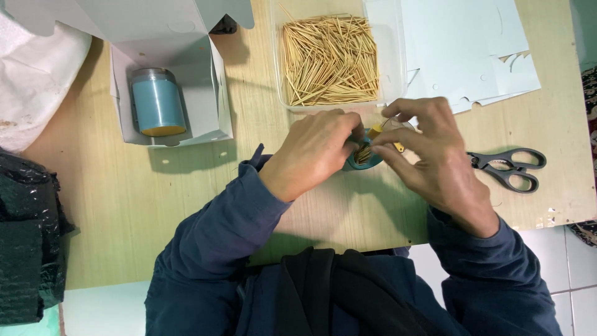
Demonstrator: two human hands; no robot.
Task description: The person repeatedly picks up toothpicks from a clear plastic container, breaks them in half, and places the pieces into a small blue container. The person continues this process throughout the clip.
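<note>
Toothpicks are being packed into a small teal tub [365, 160] mid-tabletop [186, 205], just near of the clear tray [329, 59] of loose toothpicks. The tub is held in the left hand [314, 152], grip closed round it. A yellow piece [377, 131] is pinched narrow by the right hand [435, 155]. Scissors [509, 168] are parked right; a boxed teal can [158, 102] sits far left.

Items lying around the wooden bench [155, 205]
An open white box [205, 106] at upper left holds a teal cylindrical container [157, 102] lying on its side; flat pale blue card sheets [472, 50] lie at upper right; black-handled scissors [510, 168] rest near the right edge; a dark plastic bag [28, 249] sits at far left, white wrapping [31, 68] above it
</note>
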